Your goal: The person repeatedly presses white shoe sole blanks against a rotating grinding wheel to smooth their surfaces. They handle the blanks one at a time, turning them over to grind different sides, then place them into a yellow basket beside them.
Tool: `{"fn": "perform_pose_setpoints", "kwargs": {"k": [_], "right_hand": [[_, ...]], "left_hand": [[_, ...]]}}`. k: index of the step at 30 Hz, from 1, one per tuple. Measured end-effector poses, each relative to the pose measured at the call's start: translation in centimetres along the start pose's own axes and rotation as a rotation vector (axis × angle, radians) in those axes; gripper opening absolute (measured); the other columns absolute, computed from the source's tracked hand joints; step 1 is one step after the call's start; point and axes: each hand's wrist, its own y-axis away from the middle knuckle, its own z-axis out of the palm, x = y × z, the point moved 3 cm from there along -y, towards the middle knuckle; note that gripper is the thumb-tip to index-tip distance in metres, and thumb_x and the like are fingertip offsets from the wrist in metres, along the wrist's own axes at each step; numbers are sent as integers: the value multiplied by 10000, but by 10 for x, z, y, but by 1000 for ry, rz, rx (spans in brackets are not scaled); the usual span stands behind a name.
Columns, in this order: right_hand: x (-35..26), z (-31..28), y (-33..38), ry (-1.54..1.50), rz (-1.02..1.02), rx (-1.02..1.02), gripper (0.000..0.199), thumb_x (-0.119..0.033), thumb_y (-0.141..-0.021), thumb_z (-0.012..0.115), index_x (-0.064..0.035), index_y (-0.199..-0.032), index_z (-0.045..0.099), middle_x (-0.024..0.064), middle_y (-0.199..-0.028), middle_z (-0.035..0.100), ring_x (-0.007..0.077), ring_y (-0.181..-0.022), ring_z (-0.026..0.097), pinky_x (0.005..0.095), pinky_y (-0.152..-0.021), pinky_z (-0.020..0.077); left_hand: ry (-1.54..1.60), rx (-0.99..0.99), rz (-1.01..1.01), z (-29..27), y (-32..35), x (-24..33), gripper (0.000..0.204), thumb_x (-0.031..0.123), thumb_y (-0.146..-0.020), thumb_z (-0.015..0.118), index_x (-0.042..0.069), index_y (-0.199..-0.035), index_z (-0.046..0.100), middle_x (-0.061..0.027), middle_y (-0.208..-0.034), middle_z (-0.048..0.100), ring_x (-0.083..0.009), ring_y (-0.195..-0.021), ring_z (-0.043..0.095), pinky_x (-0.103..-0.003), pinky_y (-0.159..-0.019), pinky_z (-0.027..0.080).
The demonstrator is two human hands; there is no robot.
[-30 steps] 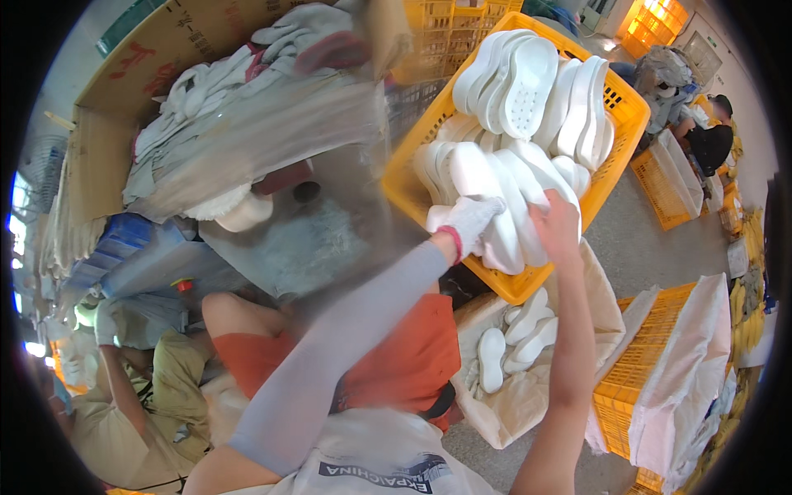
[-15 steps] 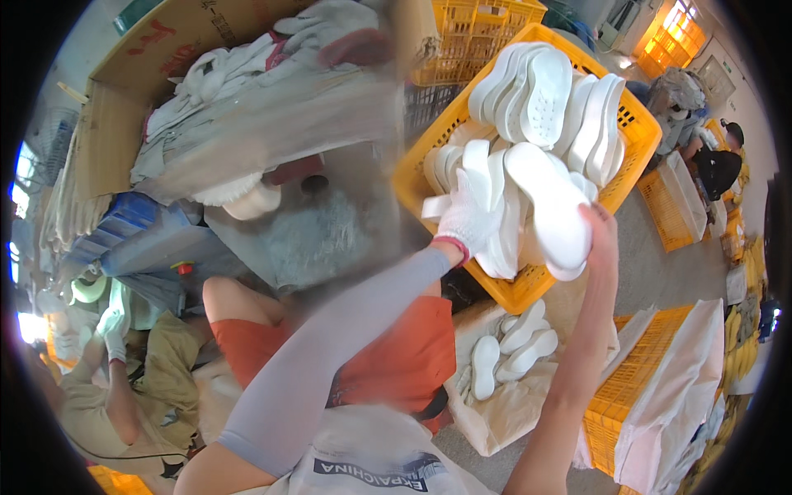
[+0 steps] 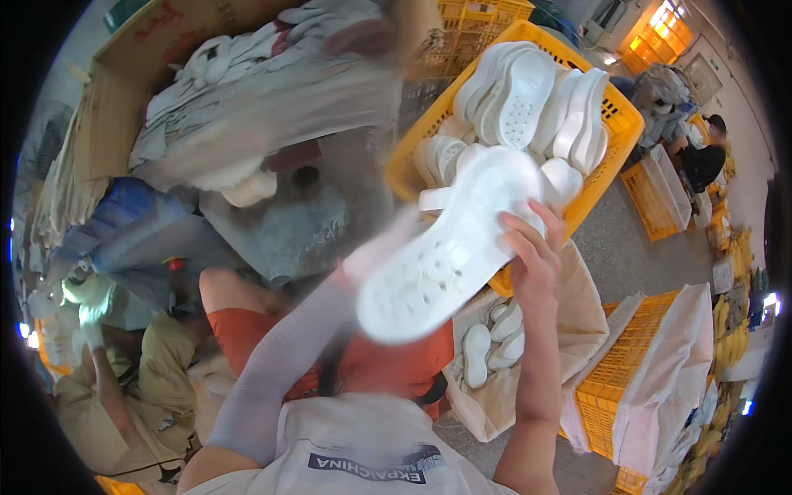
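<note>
My right hand (image 3: pixel 532 247), bare, grips a white shoe sole (image 3: pixel 450 247) by its side edge. The sole is raised in front of me at a slant, with small holes in its lower-left end. My left hand (image 3: pixel 381 246), in a pale glove with a grey sleeve behind it, is close to the sole's left side. It is smeared by motion and its fingers are partly hidden, so its grip is unclear. Behind the sole stands a yellow crate (image 3: pixel 615 177) packed with more white soles (image 3: pixel 528 91), some standing on edge in rows.
A cardboard box (image 3: pixel 103 124) of gloves and cloths is at upper left, above a worn grey machine surface (image 3: pixel 289 227). An open sack (image 3: pixel 495 396) with white soles lies below the crate. Lined yellow crates (image 3: pixel 610 404) stand at right. A co-worker sits at lower left.
The white sole has come out of the crate toward me, swinging lower left with my right hand. My left hand has drawn back from the crate toward my body.
</note>
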Motion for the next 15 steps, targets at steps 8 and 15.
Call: {"fn": "perform_pose_setpoints", "kwargs": {"k": [8,15], "right_hand": [[-81,154,-3,-667,532,-217,295,27,-977,615,11,-1270,647,222,-1390,627,353,-1330,581,376,-1055,502],[-144,189,0,-670,673,-476,727,-91,-879,692,95,-1491,347,261,-1293,624,333,-1210,631,400,-1009,514]], "left_hand": [[-509,676,293,-66,105,-2,357,156,-1031,593,4,-1354,601,-82,-1294,674,-191,-1133,663,-339,-980,539],[-1058,957,595,-164,101,60,258,174,-1061,531,37,-1231,667,-83,-1130,713,-223,-1032,685,-364,-904,561]]}}
